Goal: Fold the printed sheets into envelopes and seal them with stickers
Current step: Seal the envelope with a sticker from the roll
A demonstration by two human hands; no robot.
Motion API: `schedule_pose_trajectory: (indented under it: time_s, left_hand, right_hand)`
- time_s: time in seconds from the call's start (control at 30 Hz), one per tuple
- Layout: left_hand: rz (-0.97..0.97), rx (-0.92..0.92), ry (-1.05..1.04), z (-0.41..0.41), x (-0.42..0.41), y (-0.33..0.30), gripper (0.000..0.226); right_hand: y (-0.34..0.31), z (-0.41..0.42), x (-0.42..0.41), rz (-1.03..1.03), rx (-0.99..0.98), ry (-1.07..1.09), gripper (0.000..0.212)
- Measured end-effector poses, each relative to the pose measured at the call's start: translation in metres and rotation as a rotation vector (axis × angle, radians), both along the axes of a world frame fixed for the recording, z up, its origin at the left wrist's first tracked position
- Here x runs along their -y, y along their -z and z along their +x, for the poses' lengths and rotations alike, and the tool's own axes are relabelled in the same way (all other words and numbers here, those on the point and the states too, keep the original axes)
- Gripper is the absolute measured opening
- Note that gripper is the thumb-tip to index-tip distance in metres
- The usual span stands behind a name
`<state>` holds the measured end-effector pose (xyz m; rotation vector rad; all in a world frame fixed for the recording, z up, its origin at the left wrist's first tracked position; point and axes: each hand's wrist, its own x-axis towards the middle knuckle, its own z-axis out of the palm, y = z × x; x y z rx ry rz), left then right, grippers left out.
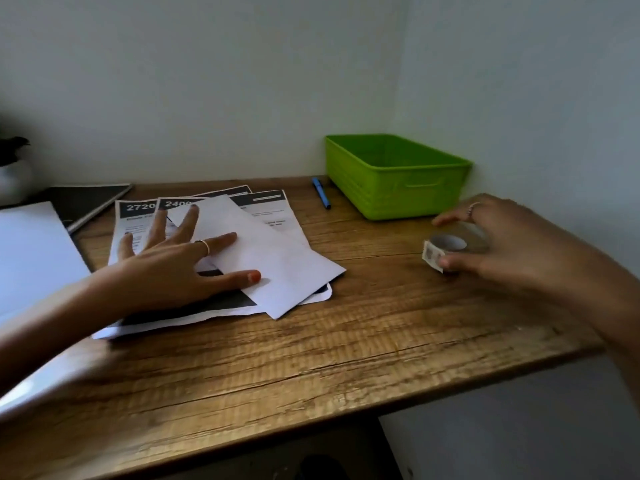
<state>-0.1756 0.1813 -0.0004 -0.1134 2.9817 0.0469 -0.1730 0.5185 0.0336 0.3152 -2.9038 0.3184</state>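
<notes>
The step in hand is judged to be the sealing of a folded sheet (263, 258), which lies white side up on top of the fanned printed sheets (273, 216) at the middle of the wooden desk (311, 358). The folded sheet is held flat by the left hand (173, 268), whose fingers are spread and straight; nothing is gripped, only pressed. The roll of stickers (453, 245) stands on the desk well to the right, near the green basket (398, 174), and is grasped by the right hand (512, 244): thumb and fingers are curled around its rim, with the loose sticker end (432, 255) projecting beside the thumb.

For a sound seal, it is advised that pressure on the flap be maintained until the sticker is applied, that one sticker be peeled cleanly, and that it be centred across the flap edge. A blue pen (321, 192) lies beside the basket.
</notes>
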Motion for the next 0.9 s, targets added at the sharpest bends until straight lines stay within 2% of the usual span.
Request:
schedule_pose_trajectory:
  time_s: [0.07, 0.13, 0.27, 0.33, 0.4, 0.5, 0.63, 0.7, 0.8, 0.9]
  left_hand:
    - [-0.01, 0.03, 0.039, -0.002, -0.001, -0.001, 0.12]
    - [0.004, 0.077, 0.063, -0.004, -0.003, -0.004, 0.114]
    - [0.052, 0.118, 0.108, -0.004, -0.001, -0.007, 0.142]
    - [0.071, 0.105, 0.115, -0.003, 0.0, -0.006, 0.144]
    - [0.089, 0.084, 0.124, -0.002, 0.0, -0.005, 0.143]
    - [0.164, -0.011, 0.144, -0.001, -0.001, -0.004, 0.126]
    - [0.366, -0.305, 0.219, 0.006, -0.015, -0.008, 0.09]
    - [0.481, -0.403, 0.3, 0.009, -0.024, -0.009, 0.079]
    - [0.69, -0.388, 0.434, 0.015, -0.035, -0.013, 0.071]
    - [0.789, -0.358, 0.513, 0.02, -0.047, -0.015, 0.063]
  right_hand:
    - [0.003, 0.002, -0.012, -0.003, 0.008, 0.045, 0.049]
    - [0.008, 0.001, -0.018, -0.005, 0.001, 0.054, 0.045]
    - [0.016, -0.002, -0.019, -0.043, 0.017, 0.026, 0.033]
    - [0.017, -0.004, -0.018, -0.1, 0.007, 0.007, 0.022]
    - [0.015, -0.006, -0.016, -0.174, 0.011, -0.016, 0.026]
    - [0.012, -0.011, -0.011, -0.295, 0.053, -0.075, 0.027]
    - [0.008, -0.012, 0.01, -0.55, 0.146, -0.268, 0.019]
    - [0.008, -0.009, 0.025, -0.645, 0.191, -0.373, 0.019]
    - [0.013, -0.008, 0.049, -0.772, 0.244, -0.512, 0.017]
    - [0.018, -0.007, 0.069, -0.913, 0.289, -0.579, 0.013]
